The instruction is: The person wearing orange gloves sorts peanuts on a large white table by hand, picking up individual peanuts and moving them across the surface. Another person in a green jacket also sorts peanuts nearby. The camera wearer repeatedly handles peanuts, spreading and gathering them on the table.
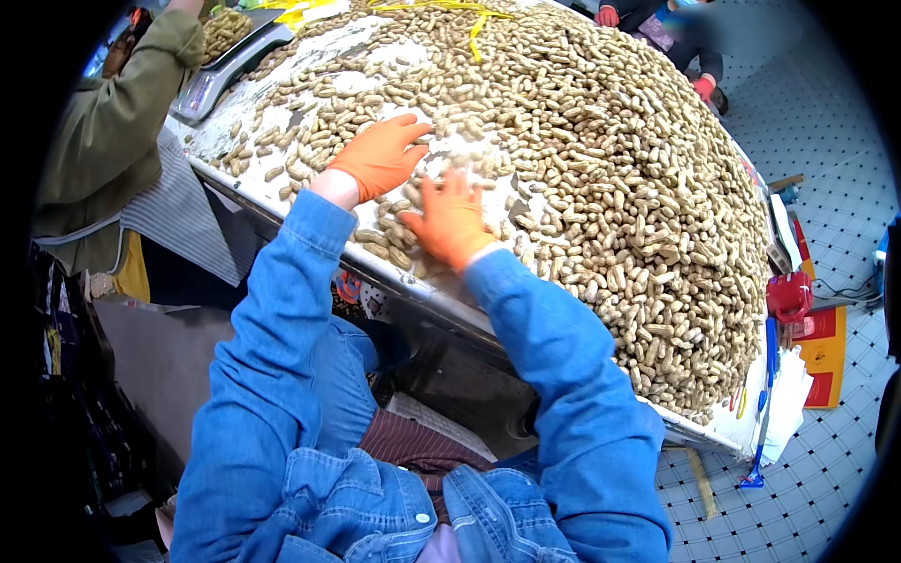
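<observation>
A wide heap of unshelled peanuts (633, 183) covers most of the white table (450, 304). My left hand (382, 156), in an orange glove, is low over the peanuts near the table's front edge, its fingers apart and pointing right. Just right of it and nearer to me, my right hand (450, 219), gloved in orange too, is spread palm down on the thinly scattered peanuts. Loose peanuts lie around its thumb and fingertips, some of them blurred. Neither hand shows anything gripped, though both palms are hidden.
At the left a co-worker's sleeve (116, 134) reaches beside a scale (225, 63) bearing peanuts. Yellow straps (479, 32) lie at the far side. A red container (788, 295) and a blue-handled tool (762, 408) are at the right edge. Another person's red-gloved hands (704, 88) show beyond the table.
</observation>
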A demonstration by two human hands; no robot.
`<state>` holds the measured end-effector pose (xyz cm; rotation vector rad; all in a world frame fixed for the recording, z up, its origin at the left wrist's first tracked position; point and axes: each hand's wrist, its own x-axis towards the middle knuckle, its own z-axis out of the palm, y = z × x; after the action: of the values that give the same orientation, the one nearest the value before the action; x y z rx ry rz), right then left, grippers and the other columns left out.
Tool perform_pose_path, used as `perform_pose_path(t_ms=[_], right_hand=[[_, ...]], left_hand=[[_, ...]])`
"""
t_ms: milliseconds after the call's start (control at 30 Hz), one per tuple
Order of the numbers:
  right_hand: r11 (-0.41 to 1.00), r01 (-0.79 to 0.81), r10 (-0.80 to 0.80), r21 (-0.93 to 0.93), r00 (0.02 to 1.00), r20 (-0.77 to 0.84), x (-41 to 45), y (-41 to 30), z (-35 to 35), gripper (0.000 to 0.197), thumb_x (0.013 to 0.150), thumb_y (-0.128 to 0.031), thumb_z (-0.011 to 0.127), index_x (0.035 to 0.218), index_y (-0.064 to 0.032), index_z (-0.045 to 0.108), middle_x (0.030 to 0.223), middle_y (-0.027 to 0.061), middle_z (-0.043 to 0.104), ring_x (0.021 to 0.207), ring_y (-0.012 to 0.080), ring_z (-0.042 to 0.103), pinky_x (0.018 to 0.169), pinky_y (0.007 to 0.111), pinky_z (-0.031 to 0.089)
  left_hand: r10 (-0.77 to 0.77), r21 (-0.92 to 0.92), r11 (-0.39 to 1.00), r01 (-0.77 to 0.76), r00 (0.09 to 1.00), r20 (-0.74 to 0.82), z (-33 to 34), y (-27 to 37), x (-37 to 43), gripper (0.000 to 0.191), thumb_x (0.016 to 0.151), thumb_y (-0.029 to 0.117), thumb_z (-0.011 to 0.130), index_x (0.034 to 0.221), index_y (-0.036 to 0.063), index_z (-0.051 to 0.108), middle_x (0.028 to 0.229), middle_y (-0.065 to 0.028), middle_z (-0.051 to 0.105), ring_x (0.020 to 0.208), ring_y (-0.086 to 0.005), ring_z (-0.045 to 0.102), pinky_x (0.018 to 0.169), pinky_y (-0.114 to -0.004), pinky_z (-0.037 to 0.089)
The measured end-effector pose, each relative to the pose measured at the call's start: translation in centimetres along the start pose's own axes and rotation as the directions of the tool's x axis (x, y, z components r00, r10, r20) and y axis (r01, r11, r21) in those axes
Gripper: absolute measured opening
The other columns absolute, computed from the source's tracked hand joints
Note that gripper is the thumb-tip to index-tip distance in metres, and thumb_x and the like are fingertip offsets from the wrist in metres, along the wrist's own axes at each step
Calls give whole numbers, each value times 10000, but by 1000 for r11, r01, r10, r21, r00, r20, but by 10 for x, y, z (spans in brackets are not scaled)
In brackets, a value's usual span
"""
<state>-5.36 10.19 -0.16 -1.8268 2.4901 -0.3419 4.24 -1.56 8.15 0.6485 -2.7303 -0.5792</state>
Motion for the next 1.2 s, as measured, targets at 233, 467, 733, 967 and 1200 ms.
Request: perform_pose_path(t_ms=[233, 467, 733, 967, 1200], right_hand=[[934, 350, -357, 71, 924, 135, -4, 34, -32, 518, 791, -426, 582, 1235, -174, 492, 1178, 113, 475, 1115, 329, 445, 958, 528, 325], [924, 323, -340, 202, 939, 54, -13, 85, -71, 320, 783, -399, 615, 981, -154, 674, 1105, 103, 607, 1001, 310, 563, 881, 422, 419], [992, -2, 3, 122, 1000, -9, 48, 117, -91, 464, 775, -415, 628, 1098, -82, 615, 1091, 143, 605, 1016, 310, 565, 860, 375, 451], [990, -111, 111, 86, 994, 2, 44, 145, -102, 498, 774, -430, 622, 1111, -63, 606, 1074, 164, 612, 1013, 323, 566, 862, 389, 448], [985, -157, 158, 67, 987, -6, 40, 156, -110, 445, 777, -369, 638, 1103, -67, 613, 1060, 163, 626, 1006, 303, 584, 856, 361, 454]], left_hand=[[78, 117, 990, -83, 996, 48, 17, 1, -42, 380, 837, 200, 556, 1202, 95, 538, 1271, -137, 486, 1174, -339, 447, 974, -368, 383], [-174, 249, 963, 106, 946, 273, 23, -37, -34, 327, 765, 211, 610, 1090, 175, 627, 1383, -40, 388, 1298, -293, 310, 1020, -583, 229], [-271, -137, 960, 243, 931, -243, 29, -66, -13, 191, 724, 183, 659, 887, 87, 686, 972, -100, 634, 912, -273, 591, 805, -341, 464], [-213, 193, 952, 239, 966, -143, 69, -35, 14, 148, 653, 168, 706, 764, 97, 641, 795, -103, 619, 817, -290, 588, 719, -393, 467], [-155, -151, 983, 100, 896, -416, 69, -57, 11, 170, 769, 82, 577, 932, 70, 622, 808, -172, 605, 802, -359, 593, 720, -433, 476]])
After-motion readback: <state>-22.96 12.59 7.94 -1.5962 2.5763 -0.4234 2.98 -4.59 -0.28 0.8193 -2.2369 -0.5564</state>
